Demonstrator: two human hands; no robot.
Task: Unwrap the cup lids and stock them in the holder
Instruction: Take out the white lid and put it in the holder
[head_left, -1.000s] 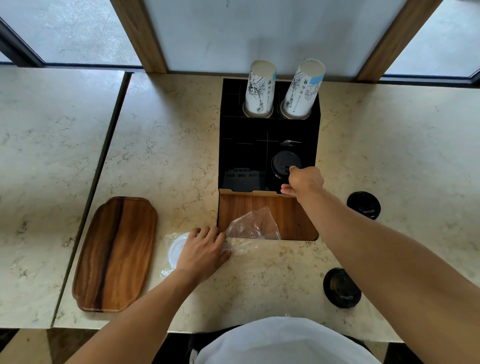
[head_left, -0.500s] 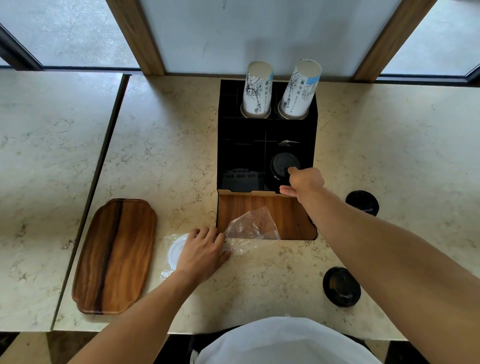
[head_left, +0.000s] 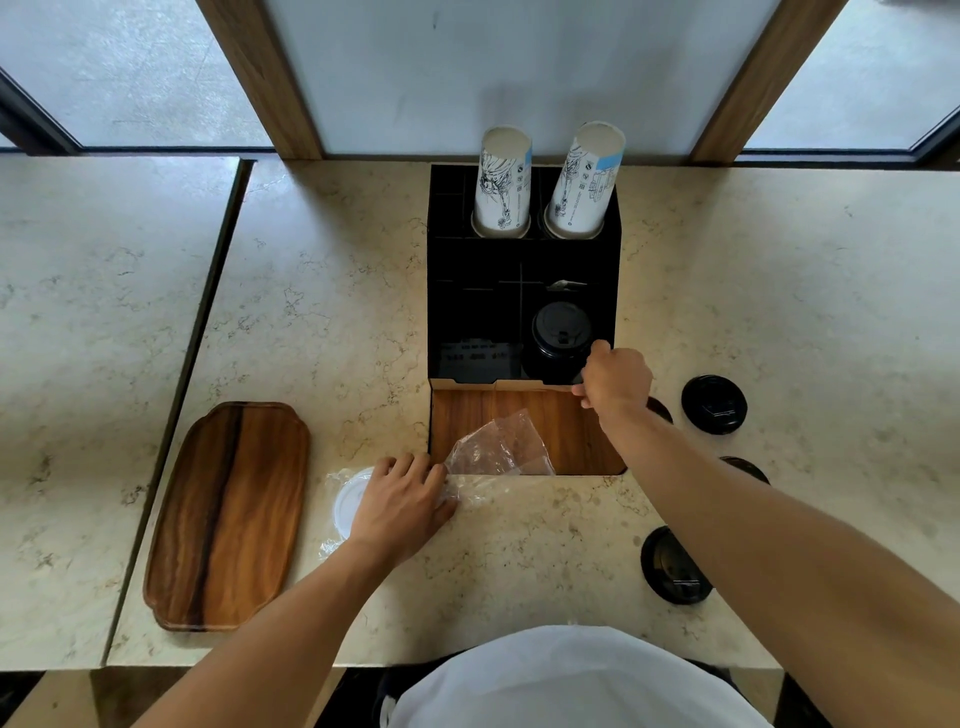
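Note:
A black compartment holder (head_left: 467, 312) stands on the counter, with two upturned paper cup stacks (head_left: 503, 182) at its back. A stack of black lids (head_left: 560, 332) sits in its front right compartment. My right hand (head_left: 615, 379) is curled against that stack's right front side, thumb up on it. My left hand (head_left: 400, 501) rests flat on a clear plastic wrapper (head_left: 498, 447) holding white lids (head_left: 347, 501), near the counter's front. Loose black lids lie at the right: one (head_left: 714, 404) beside the holder and one (head_left: 674, 565) near the front edge.
A wooden tray (head_left: 228, 514) lies at the front left. A wooden board (head_left: 519, 415) sits in front of the holder, partly under the wrapper. A seam (head_left: 208, 312) splits the marble counter at the left. Windows and wooden posts stand behind.

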